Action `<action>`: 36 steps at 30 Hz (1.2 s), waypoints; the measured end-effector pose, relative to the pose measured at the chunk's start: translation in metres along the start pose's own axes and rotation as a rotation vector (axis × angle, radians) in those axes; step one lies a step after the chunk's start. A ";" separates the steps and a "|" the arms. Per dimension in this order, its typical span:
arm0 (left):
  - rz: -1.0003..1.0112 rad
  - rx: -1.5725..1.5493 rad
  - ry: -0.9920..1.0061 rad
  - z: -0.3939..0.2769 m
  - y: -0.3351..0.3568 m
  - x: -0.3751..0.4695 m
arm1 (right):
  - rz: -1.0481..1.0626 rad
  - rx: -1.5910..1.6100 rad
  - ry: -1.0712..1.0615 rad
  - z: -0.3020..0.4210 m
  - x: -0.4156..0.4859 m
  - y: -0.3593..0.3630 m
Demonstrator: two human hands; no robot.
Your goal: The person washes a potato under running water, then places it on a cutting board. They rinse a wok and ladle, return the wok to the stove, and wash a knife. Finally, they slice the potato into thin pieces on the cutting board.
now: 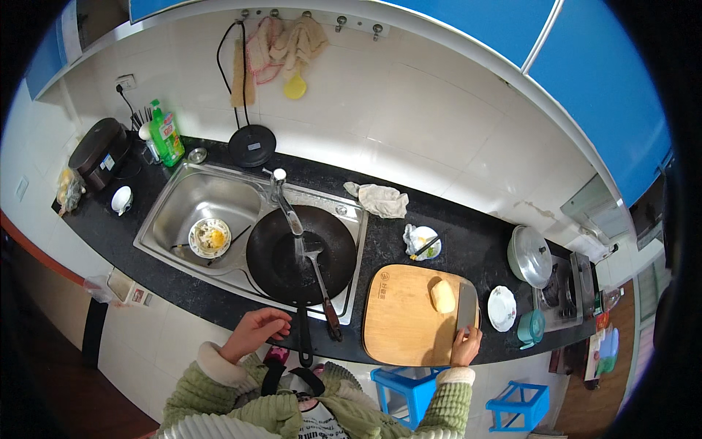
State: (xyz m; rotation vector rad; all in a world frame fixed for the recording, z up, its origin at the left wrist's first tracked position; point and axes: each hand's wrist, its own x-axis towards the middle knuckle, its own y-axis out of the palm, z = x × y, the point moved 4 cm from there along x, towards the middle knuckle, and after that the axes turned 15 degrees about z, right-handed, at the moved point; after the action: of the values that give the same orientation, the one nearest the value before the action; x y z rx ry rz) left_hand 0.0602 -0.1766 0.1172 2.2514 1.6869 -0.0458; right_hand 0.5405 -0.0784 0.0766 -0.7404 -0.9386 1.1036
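Observation:
My right hand [466, 345] is closed around the handle end of a kitchen knife [468, 307], whose broad blade lies along the right side of a wooden cutting board [400, 324]. Left of the blade, a peeled potato [443, 297] rests on the board. My left hand [261, 328] is held with curled fingers near the counter edge, left of the wok's handle, and nothing shows in it. The black wok [274, 269] sits over the right sink bowl under the faucet [285, 203], water running into it. A metal spatula [318, 274] leans inside the wok.
In the left sink bowl [181, 203] stands a patterned bowl [210, 238] with food scraps, chopsticks beside it. A grey cloth [381, 201] and a small bowl [430, 243] lie behind the board. To its right are a white plate [502, 308], a teal container [531, 328] and a lidded pot [530, 257].

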 end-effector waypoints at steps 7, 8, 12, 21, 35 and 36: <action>0.034 0.034 -0.056 0.005 0.004 0.006 | 0.284 0.408 -0.124 0.102 -0.057 0.032; 0.043 0.066 -0.039 0.003 0.004 0.007 | 0.283 0.363 -0.195 0.117 -0.064 0.039; 0.005 0.026 -0.067 0.004 0.004 0.006 | 0.282 0.465 -0.280 0.155 -0.091 0.054; 0.050 0.069 -0.040 0.003 0.002 0.013 | 0.253 0.514 -0.235 0.167 -0.094 0.051; 0.077 0.095 -0.035 0.007 -0.003 0.014 | 0.366 0.462 -0.257 0.180 -0.095 0.058; 0.079 0.086 -0.045 0.008 -0.003 0.013 | 0.373 0.462 -0.270 0.181 -0.096 0.059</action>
State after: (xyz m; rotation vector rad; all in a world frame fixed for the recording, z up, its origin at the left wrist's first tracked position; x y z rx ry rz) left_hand 0.0623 -0.1661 0.1064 2.3592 1.6006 -0.1526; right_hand 0.3379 -0.1448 0.0795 -0.3945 -0.7382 1.7105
